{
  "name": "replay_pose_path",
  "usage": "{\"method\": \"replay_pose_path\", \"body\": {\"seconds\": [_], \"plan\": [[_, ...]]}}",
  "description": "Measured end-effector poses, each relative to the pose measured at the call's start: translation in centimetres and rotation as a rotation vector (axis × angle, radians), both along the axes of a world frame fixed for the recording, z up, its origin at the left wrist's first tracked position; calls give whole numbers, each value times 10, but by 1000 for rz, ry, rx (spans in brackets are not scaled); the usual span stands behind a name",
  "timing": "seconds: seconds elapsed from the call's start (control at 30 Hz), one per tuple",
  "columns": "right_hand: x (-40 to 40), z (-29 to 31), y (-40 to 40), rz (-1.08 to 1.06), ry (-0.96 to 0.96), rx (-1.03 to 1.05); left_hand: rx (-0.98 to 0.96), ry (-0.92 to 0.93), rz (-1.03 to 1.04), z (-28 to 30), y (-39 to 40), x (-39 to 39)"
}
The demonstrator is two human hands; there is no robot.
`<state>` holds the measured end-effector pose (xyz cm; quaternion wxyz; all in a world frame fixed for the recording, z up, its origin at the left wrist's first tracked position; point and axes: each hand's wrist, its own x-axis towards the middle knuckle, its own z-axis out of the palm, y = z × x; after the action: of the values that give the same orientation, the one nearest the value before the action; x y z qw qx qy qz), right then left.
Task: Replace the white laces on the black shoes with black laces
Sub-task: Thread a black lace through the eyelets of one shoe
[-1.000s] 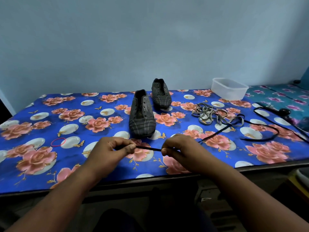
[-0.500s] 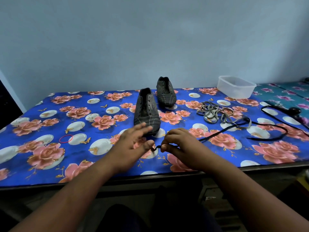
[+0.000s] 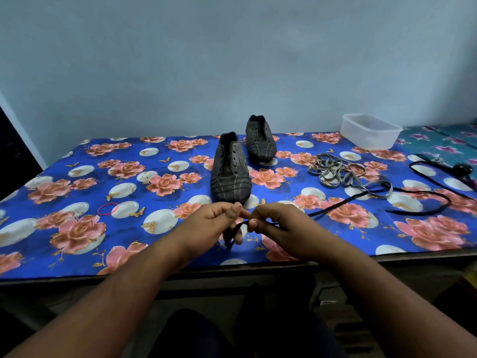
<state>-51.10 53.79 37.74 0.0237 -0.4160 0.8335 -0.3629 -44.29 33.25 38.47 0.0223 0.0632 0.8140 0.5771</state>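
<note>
Both hands, left hand (image 3: pixel 214 223) and right hand (image 3: pixel 281 228), pinch one end of a black lace (image 3: pixel 335 204) trailing rightward, with the nearer shoe (image 3: pixel 230 174) just beyond the fingertips.

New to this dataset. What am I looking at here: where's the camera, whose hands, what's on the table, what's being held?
There is no robot: a person works with bare hands, and the single wide-angle camera sits on their head, looking forward and down. So the arms entering from the bottom are the wearer's own.

The left hand and right hand meet near the table's front edge, both pinching one end of a black lace, which trails off to the right across the floral tablecloth.

Two black shoes stand unlaced: the near shoe and the far shoe. To their right lie a heap of pale removed laces and a clear plastic tub. A red rubber band lies on the left.
</note>
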Motion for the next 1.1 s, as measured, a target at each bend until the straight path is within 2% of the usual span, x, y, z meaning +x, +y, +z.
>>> {"method": "replay_pose_path", "body": {"seconds": [0.07,0.2,0.37,0.63,0.8,0.93,1.1], "plan": [[1,3,-1,8,-17,4,-101,32,-27,0,-3,-1],[1,7,0,4,-49,-6,-133,72,29,2,-11,-2],[-1,4,9,-25,-57,23,-274,177,83,5,-23,0],[-10,1,29,-111,-72,51,-551,277,255,-10,-72,-2],[-4,1,10,-40,-78,32,-680,285,118,-5,-30,0],[0,5,1,5,-67,21,-683,270,10,-8,-10,-10],[2,5,8,1,-76,43,-523,304,2,-12,-13,-11]]}}
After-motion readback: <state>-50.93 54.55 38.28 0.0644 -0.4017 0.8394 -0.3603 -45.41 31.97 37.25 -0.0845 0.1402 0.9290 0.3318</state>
